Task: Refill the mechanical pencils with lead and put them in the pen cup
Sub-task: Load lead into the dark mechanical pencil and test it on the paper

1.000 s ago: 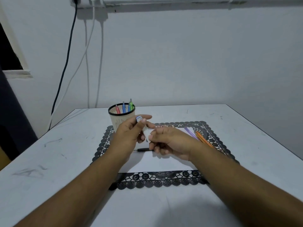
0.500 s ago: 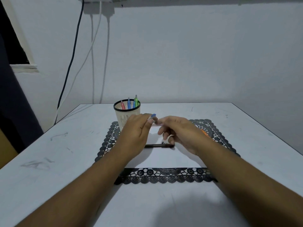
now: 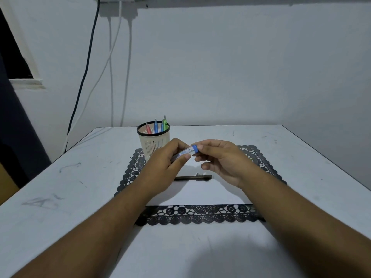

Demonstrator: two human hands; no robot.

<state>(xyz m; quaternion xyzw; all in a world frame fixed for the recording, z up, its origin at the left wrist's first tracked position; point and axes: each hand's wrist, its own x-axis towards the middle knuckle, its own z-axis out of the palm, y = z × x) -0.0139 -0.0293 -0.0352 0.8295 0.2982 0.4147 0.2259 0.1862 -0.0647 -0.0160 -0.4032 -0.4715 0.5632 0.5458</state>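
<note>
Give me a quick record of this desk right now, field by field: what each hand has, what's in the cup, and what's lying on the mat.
left hand: grips the clear plastic lead tube by its body
right hand: fingertips pinch the tube's blue cap
cream slotted pen cup: upright on the mat's far left corner, holding red, blue and green pencils
black pencil: lies flat on the white sheet below the hands
black lace placemat: under the sheet, on the white table

lead tube (image 3: 185, 152) held, black pencil (image 3: 192, 178) flat
</note>
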